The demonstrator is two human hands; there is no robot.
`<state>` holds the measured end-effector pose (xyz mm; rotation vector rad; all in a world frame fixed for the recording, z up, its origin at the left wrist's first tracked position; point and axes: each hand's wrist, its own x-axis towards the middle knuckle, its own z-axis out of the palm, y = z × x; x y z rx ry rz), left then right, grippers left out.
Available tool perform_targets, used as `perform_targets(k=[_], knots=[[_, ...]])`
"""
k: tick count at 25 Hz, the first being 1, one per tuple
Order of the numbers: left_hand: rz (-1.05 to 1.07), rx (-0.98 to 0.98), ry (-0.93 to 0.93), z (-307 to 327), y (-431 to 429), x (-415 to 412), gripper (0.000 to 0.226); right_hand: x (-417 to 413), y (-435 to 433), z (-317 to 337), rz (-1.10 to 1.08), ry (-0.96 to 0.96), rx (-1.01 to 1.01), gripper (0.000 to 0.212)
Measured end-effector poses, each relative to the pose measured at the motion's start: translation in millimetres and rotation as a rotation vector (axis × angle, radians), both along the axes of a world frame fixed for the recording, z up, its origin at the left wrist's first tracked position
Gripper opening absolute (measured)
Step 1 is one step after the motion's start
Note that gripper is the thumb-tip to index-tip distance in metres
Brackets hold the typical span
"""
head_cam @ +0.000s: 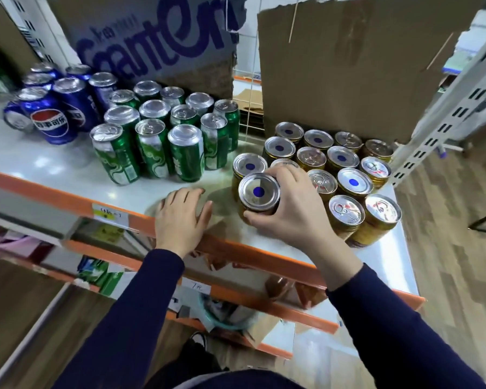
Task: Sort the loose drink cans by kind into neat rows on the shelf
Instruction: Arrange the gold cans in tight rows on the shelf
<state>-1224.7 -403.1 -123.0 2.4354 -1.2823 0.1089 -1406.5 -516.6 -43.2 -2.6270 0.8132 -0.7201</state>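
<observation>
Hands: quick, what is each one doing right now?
Left hand: open, resting palm-down on the shelf.
Right hand: closed around a gold can.

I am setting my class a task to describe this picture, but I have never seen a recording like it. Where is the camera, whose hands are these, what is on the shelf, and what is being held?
There is no machine here. A person wears one wide-angle camera on the head, so you look down at their own two hands. This is the only view. The left hand lies flat on the white shelf near its orange front edge and holds nothing. The right hand grips a gold can at the front left corner of a block of gold cans. To the left of these stand green cans in rows, and further left are blue cans. Torn cardboard stands behind.
</observation>
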Motion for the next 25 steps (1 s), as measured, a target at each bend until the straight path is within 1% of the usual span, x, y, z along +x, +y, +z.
perform_targets(k=[3,6,8,10,12,15,18,23,25], knots=[[0.003,0.007,0.000,-1,0,1,0.054,3,3,-13,-0.089,0.052,-0.135,0.065],[-0.005,0.009,0.032,0,0,1,0.042,5,1,-13,-0.108,0.082,-0.152,0.065],[-0.058,0.000,0.075,1,3,4,0.040,7,5,-9,-0.078,0.015,-0.127,0.060],[-0.098,-0.042,0.124,5,11,8,0.040,15,14,-5,-0.031,-0.093,-0.120,0.047],[-0.084,-0.090,0.133,10,28,15,0.038,30,26,-1,0.038,-0.149,-0.117,0.037],[-0.001,-0.151,0.136,19,66,40,0.037,64,47,-3,0.160,-0.146,-0.074,0.029],[0.147,-0.180,0.113,23,119,75,0.035,110,76,-9,0.250,-0.103,-0.027,0.024],[0.319,-0.170,0.062,25,216,145,0.035,213,145,-19,0.389,-0.083,0.011,0.020],[0.372,-0.167,0.038,27,258,183,0.035,258,179,-24,0.419,-0.074,0.057,0.021]])
